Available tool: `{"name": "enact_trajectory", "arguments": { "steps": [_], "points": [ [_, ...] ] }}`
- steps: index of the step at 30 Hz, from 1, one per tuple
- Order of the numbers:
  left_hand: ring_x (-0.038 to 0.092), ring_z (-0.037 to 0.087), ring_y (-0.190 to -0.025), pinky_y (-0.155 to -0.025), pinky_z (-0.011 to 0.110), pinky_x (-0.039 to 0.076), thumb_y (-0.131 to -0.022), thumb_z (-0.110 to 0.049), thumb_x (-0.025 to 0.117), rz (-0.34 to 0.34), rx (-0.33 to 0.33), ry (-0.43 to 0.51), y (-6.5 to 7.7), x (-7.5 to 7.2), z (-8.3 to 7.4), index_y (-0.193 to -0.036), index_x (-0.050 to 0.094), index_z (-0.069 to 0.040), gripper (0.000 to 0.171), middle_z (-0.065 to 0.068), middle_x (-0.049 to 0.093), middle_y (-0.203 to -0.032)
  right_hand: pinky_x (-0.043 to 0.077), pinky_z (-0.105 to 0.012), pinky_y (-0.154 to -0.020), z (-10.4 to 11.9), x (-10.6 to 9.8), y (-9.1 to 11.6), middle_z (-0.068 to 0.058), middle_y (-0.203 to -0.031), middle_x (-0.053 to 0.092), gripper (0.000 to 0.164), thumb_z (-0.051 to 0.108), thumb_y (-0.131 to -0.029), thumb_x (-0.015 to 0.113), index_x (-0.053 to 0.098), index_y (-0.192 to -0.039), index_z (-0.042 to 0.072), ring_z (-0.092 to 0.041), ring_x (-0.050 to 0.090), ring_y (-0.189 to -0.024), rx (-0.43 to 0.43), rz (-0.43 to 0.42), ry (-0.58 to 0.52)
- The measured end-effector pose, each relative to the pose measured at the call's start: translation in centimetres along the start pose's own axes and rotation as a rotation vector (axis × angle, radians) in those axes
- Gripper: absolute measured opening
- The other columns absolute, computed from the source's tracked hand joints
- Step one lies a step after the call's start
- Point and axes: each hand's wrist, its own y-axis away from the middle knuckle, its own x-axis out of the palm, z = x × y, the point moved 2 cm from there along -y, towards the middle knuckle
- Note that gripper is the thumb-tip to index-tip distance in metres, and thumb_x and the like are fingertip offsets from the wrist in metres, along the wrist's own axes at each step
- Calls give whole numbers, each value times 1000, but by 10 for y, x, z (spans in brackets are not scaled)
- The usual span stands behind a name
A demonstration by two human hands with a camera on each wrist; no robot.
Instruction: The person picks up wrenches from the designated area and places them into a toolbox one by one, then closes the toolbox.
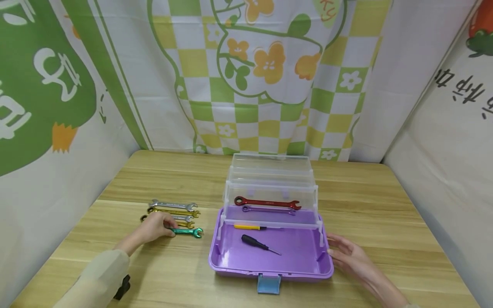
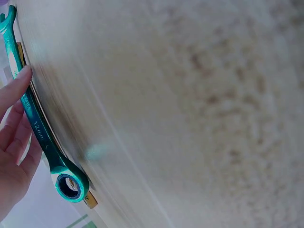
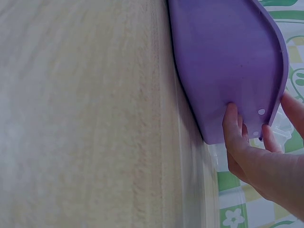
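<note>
My left hand (image 1: 155,226) pinches a green combination wrench (image 1: 188,232) between thumb and fingers, close over the table. In the left wrist view the wrench (image 2: 40,123) shows its ring end and a "12mm" marking. Beside that hand lie silver wrenches (image 1: 173,205) and gold wrenches (image 1: 177,212) in a row, partly hidden by it. My right hand (image 1: 352,256) rests against the right side of a purple toolbox (image 1: 213,256). Seen from the right wrist, fingertips touch the toolbox's outer wall (image 3: 223,61), with the thumb at its rim.
Clear trays (image 1: 271,175) stand raised at the toolbox's back, holding a red wrench (image 1: 267,202) and a purple wrench (image 1: 269,210). A yellow-handled tool (image 1: 248,227) and a black-handled screwdriver (image 1: 254,242) lie inside. A blue latch (image 1: 268,284) hangs at the front. Printed curtains (image 1: 269,119) border the table.
</note>
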Motion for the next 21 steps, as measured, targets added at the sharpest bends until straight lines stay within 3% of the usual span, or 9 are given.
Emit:
{"name": "enact_trajectory", "arguments": {
  "steps": [9,21],
  "points": [
    [55,8,-65,-57,22,45,-65,-5,74,25,-78,-15,3,-2,-5,-73,67,-9,11,-4,63,-70,42,-30,-89,1,0,0,-32,-134,24,63,5,-87,51,12,-133,-12,-9,54,-102,1,-1,16],
    [56,10,-66,-59,24,47,-65,-4,74,28,-65,-22,2,-1,-7,-70,66,-9,11,-3,63,-70,42,-31,-89,2,0,0,-29,-134,28,63,5,-86,53,15,-133,-12,-10,54,-101,12,-13,19]
  ]
}}
